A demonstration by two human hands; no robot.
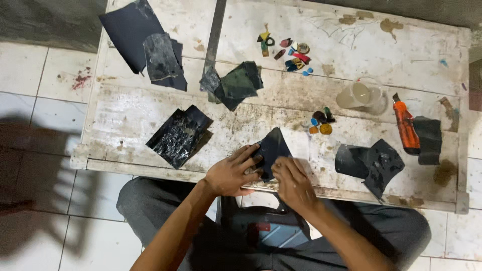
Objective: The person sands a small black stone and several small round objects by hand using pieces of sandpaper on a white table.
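Both of my hands rest on a dark sheet of sandpaper at the near edge of a stained white board. My left hand presses its fingers on the sheet's left side. My right hand is curled over the sheet's lower right part; whatever lies under its fingers is hidden. A few small coloured pieces lie just beyond the sheet to the right.
More dark sheets lie at the back left, centre, left and right. An orange utility knife, a clear plastic cup and another cluster of small coloured pieces are on the board. Tiled floor surrounds it.
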